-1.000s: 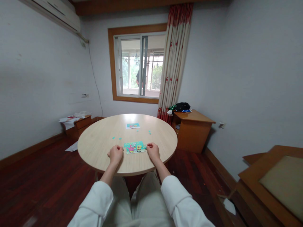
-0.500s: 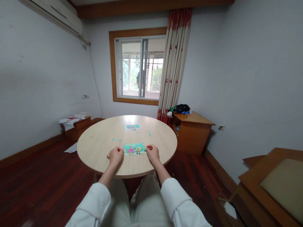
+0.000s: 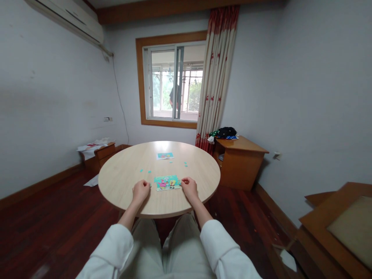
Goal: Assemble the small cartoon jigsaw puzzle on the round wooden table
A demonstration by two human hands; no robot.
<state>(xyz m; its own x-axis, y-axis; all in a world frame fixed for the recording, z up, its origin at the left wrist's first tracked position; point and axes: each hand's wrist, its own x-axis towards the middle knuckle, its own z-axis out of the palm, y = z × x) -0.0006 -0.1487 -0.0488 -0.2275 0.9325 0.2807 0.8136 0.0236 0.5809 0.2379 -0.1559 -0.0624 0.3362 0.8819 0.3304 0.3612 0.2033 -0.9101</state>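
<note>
A small cartoon jigsaw puzzle [image 3: 166, 182] in blue, pink and yellow lies near the front of a round light-wood table [image 3: 124, 174]. My left hand [image 3: 140, 191] rests on the table just left of the puzzle, fingers curled into a loose fist. My right hand [image 3: 189, 186] sits at the puzzle's right edge, fingers curled, touching or almost touching it. What either fist holds, if anything, is hidden. A few loose teal pieces [image 3: 145, 171] lie behind the puzzle, more teal pieces [image 3: 185, 164] lie to the right. A second small picture card [image 3: 165, 155] lies farther back.
A wooden cabinet [image 3: 238, 161] with dark cloth on top stands right of the table by a red-patterned curtain [image 3: 215, 77]. A low wooden box with papers [image 3: 95, 151] sits by the left wall. Wooden furniture [image 3: 340, 228] fills the right foreground. A window [image 3: 171, 85] faces me.
Only the view has shifted slightly; both hands stay curled at the puzzle's two sides.
</note>
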